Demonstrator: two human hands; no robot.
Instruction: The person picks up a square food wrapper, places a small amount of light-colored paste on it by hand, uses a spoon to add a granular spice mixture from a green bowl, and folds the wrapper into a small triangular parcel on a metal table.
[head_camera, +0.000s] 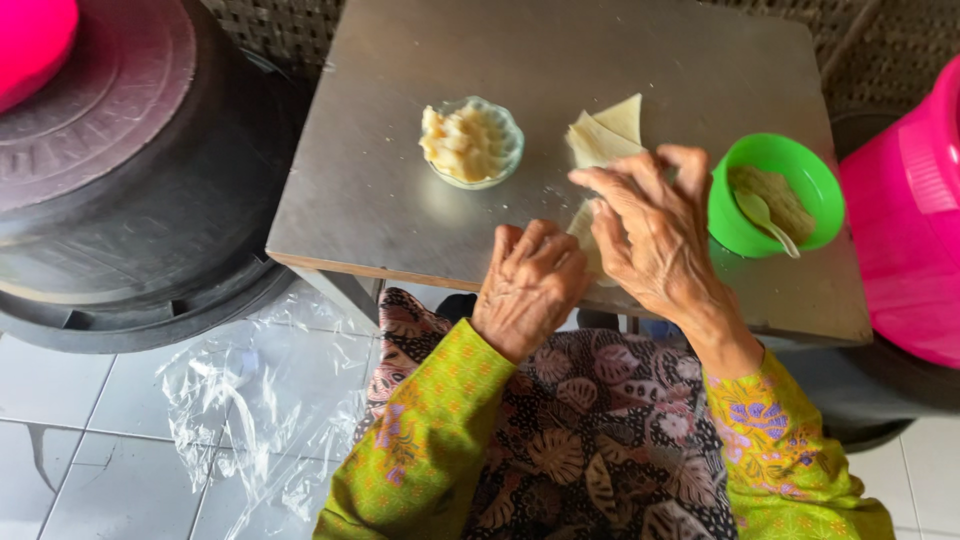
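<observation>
A thin pale dough wrapper (603, 140) lies on the small metal table (390, 200), partly folded, its near part under my hands. My right hand (652, 232) rests on the wrapper with fingers spread, pressing it down. My left hand (530, 285) is curled at the wrapper's near edge by the table's front rim, fingers closed on the dough. A small clear bowl of pale yellow filling pieces (470, 142) stands left of the wrapper. Right of my right hand is a green bowl (728, 215) holding brownish filling and a spoon (765, 220).
A big black round lid or tub (120, 180) sits at the left, a pink bucket (905, 220) at the right. Clear plastic sheet (260, 410) lies on the white tiled floor below left. My lap in patterned cloth is under the table's front edge.
</observation>
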